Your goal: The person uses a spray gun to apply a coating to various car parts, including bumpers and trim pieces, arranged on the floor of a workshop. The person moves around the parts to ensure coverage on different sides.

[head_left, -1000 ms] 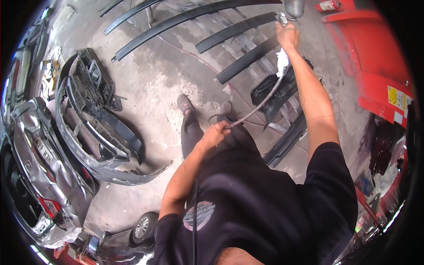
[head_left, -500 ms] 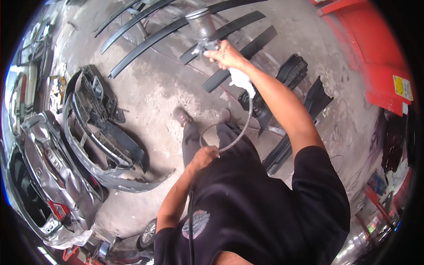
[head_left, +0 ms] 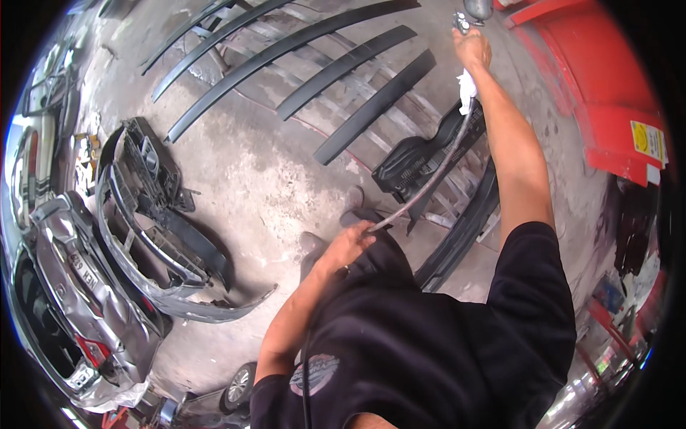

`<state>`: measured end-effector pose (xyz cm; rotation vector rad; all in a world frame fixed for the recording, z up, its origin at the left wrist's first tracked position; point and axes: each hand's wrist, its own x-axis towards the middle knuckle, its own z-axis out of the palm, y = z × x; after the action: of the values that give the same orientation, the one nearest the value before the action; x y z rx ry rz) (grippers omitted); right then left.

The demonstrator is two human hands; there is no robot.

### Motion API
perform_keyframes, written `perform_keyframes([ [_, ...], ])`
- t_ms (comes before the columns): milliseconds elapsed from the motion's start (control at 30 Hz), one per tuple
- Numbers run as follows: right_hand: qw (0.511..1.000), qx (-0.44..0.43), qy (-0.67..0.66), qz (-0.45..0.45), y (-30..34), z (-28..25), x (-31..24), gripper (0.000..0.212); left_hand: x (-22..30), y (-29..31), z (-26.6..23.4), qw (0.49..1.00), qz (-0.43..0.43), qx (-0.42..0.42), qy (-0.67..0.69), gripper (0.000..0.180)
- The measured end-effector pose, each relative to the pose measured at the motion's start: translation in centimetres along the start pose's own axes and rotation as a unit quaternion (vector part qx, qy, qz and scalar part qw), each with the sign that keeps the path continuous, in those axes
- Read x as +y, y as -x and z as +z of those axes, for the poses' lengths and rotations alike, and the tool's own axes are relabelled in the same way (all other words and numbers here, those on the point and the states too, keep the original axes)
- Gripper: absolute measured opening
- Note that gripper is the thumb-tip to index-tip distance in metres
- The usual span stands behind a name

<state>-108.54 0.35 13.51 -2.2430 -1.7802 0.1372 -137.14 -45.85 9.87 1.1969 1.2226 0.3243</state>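
Observation:
At the far right, my right hand point(head_left: 473, 50) is wrapped round a spray gun point(head_left: 464, 23), its metal cup point(head_left: 479, 8) cut off by the upper edge. A white cloth or paper point(head_left: 467, 91) hangs just below that hand. From there a grey air hose point(head_left: 436, 179) runs back to my left hand point(head_left: 349, 247), whose fingers are closed round it in front of my waist. Left of the gun, long dark trim strips point(head_left: 375, 106) lie across a pale rack point(head_left: 421, 107). A black ribbed plastic part point(head_left: 414, 159) and a long black panel point(head_left: 464, 232) are beneath the hose.
Bumper covers point(head_left: 153, 250) rest on the concrete floor at left, beside a crumpled grey tailgate point(head_left: 93, 286). A large red panel point(head_left: 579, 64) stands at right. A car wheel point(head_left: 238, 386) shows at lower left. A thin line crosses the floor near the strips.
My right hand has swung right and farther out with the spray gun, away from above the strips. The hose has straightened. My left hand has shifted slightly right, and my feet have moved.

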Motion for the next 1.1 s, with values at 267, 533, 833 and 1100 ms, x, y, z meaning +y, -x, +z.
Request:
perform_keyframes([
  [267,0.971,-0.128,-0.180,-0.091,12.7,2.4,-2.5,0.046,-8.6,3.8,0.2,0.986,0.011,-0.040,-0.164,0.027],
  [533,0.845,-0.363,-0.360,-0.156,28.2,5.1,-11.2,0.048,-10.7,9.7,0.4,0.962,-0.069,-0.061,-0.256,0.028],
  [833,0.896,-0.273,-0.346,-0.061,23.5,5.5,-4.4,0.043,-17.1,9.1,1.0,0.997,0.065,-0.022,-0.048,0.024],
  [1100,0.975,0.007,-0.188,0.115,10.0,3.9,5.6,0.040,-5.6,4.5,0.2,0.997,0.038,0.016,-0.060,0.027],
])
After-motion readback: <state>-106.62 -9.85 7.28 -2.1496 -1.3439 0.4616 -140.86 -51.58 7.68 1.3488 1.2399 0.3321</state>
